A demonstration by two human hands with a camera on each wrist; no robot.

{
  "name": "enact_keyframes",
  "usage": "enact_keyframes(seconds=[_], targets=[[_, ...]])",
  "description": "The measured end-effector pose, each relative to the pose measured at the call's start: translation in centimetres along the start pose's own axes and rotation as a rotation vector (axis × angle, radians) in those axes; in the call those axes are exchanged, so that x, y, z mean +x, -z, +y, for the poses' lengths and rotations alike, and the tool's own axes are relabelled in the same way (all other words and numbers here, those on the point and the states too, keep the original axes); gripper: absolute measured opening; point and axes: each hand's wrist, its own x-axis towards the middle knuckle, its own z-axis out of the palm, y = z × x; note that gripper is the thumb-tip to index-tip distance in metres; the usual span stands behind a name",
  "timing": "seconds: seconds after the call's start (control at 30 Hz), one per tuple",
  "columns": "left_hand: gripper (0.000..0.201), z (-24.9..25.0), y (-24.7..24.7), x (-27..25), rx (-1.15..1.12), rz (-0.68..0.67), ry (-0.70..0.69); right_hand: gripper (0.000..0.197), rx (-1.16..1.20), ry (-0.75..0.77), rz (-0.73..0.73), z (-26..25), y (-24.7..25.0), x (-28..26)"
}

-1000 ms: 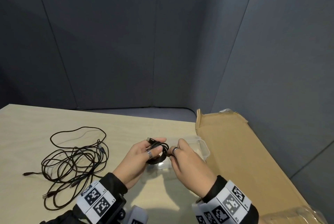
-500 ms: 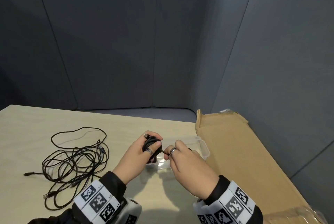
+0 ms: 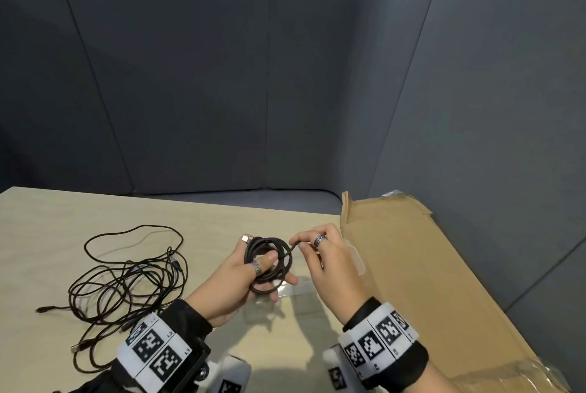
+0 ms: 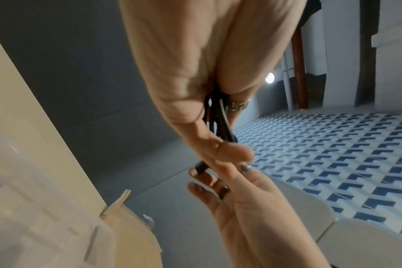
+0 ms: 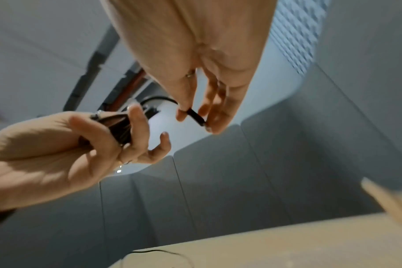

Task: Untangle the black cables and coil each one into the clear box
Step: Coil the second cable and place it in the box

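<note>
My left hand point(image 3: 253, 272) grips a coiled black cable point(image 3: 269, 262) above the clear box point(image 3: 356, 261), thumb pressed across the loops. Its metal plug point(image 3: 245, 238) sticks out at the coil's upper left. My right hand point(image 3: 312, 245) pinches the cable's free end point(image 3: 293, 246) just right of the coil. The right wrist view shows that black tip point(image 5: 196, 117) between thumb and fingers, with the coil point(image 5: 121, 130) in the left hand. In the left wrist view the cable loops point(image 4: 218, 119) run between palm and thumb. A tangle of black cables point(image 3: 126, 285) lies on the table at left.
The light wooden table point(image 3: 63, 224) is ringed by grey padded panels point(image 3: 190, 91). A flattened cardboard sheet point(image 3: 412, 266) covers the table's right side, with crinkled clear plastic point(image 3: 523, 373) at its near corner. The clear box is mostly hidden behind my hands.
The coil has opened out wider and flatter in my left hand. My right hand rose and shifted right, drawing the cable's end out to the coil's right side.
</note>
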Motion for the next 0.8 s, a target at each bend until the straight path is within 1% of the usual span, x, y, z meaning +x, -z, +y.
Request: enact_keyframes(seconds=[0.07, 0.13, 0.27, 0.33, 0.4, 0.47, 0.6, 0.63, 0.73, 0.8], targets=[[0.023, -0.2, -0.3, -0.2, 0.048, -0.029, 0.020, 0.029, 0.205, -0.122, -0.025, -0.4, -0.7, 0.1], [0.017, -0.6, -0.5, -0.2, 0.096, -0.014, 0.005, 0.033, 0.421, -0.255, -0.048, -0.6, -1.4, 0.1], [0.017, -0.8, -0.1, 0.0, 0.215, 0.020, -0.034, 0.021, 0.945, -0.528, -0.162, -1.2, -1.8, -0.1], [0.019, -0.9, 0.2, 0.1, 0.267, 0.041, -0.026, 0.021, 1.057, -0.597, -0.219, -1.2, -1.7, 0.0], [0.019, -1.0, 0.4, 0.3, 0.340, 0.076, -0.037, 0.026, 1.066, -0.603, -0.262, -1.2, -1.4, 0.1], [0.018, -1.3, 0.5, 0.5, 0.383, 0.115, -0.075, 0.027, 1.049, -0.573, -0.275, -1.4, -1.1, 0.0], [0.017, -1.3, 0.7, 1.0, 0.411, 0.181, -0.200, 0.014, 1.027, -0.513, -0.228, -1.5, -0.6, -0.5], [0.021, -1.3, 0.8, 1.1, 0.412, 0.194, -0.227, 0.014, 1.015, -0.490, -0.237, -1.5, -0.5, -0.6], [0.043, -1.3, 0.9, 1.2, 0.391, 0.203, -0.293, 0.020, 0.949, -0.411, -0.240, -1.7, -0.2, -0.6], [0.047, -1.5, 0.4, 1.1, 0.341, 0.199, -0.329, 0.018, 0.852, -0.350, -0.234, -1.8, 0.0, -0.5]])
